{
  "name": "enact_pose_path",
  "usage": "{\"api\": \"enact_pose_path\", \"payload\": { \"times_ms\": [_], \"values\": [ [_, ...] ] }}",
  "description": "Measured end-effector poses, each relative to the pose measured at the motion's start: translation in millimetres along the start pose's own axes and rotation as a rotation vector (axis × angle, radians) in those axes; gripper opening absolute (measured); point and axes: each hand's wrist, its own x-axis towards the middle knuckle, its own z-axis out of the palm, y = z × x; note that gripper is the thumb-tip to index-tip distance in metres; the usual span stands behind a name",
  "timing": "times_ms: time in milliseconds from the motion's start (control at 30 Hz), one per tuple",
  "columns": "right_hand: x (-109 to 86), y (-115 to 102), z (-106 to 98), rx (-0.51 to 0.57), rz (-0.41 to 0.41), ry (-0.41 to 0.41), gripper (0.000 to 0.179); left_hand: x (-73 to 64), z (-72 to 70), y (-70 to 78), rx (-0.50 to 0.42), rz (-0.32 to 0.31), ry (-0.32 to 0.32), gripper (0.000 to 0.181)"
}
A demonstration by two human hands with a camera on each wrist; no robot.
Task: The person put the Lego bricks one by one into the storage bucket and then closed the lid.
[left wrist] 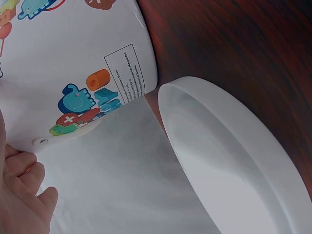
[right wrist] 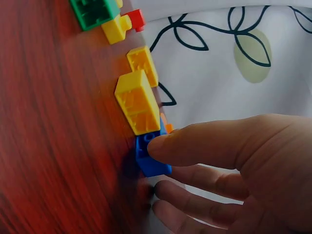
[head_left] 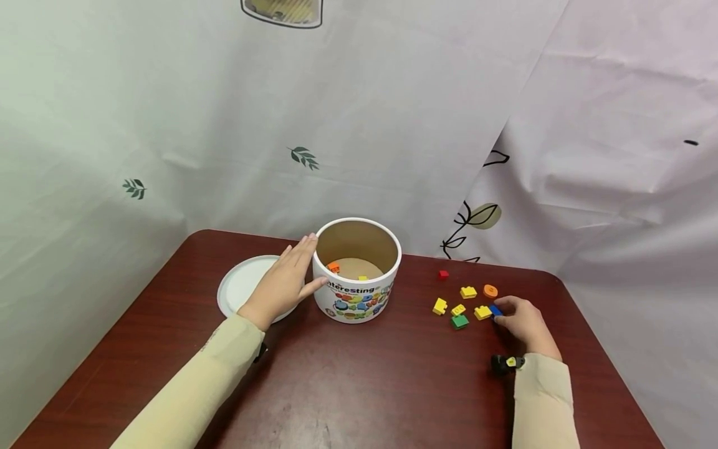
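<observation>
A round white bucket [head_left: 356, 299] with colourful toy prints stands upright on the table. Inside it lie an orange block [head_left: 333, 267] and a bit of a yellow one [head_left: 363, 278]. My left hand [head_left: 283, 277] rests against the bucket's left side, fingers straight along the wall near the rim. At the right, my right hand [head_left: 523, 321] pinches a blue toy brick [right wrist: 151, 163] between thumb and forefinger. That brick touches the end of a yellow brick [right wrist: 137, 103]. Loose around it are a green brick [head_left: 460, 322], a red brick [head_left: 444, 274], an orange round piece [head_left: 490, 290] and several yellow ones.
A white round lid [head_left: 238, 287] lies on the table left of the bucket, partly behind my left hand. The dark red-brown table [head_left: 381, 386] ends at the back against a white printed cloth [head_left: 387, 143], which also hangs along both sides.
</observation>
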Motion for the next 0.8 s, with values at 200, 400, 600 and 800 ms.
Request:
{"api": "enact_pose_path", "payload": {
  "times_ms": [200, 400, 600, 800],
  "values": [
    [3.4, 1.7, -1.2, -0.033, -0.014, -0.016, 0.035, -0.2, 0.2, 0.0, -0.001, 0.009, 0.015, 0.088],
    [2.6, 3.7, -1.4, -0.039, -0.034, -0.01, 0.033, -0.2, 0.7, -0.3, -0.004, 0.005, 0.011, 0.088],
    [0.8, 5.2, -2.2, -0.042, -0.036, 0.003, 0.033, -0.1, 1.6, -1.3, 0.0, 0.013, 0.019, 0.088],
    [-2.0, 3.4, -3.1, -0.052, -0.037, 0.029, 0.034, 0.2, 1.9, -1.5, -0.001, 0.024, 0.027, 0.088]
  ]
}}
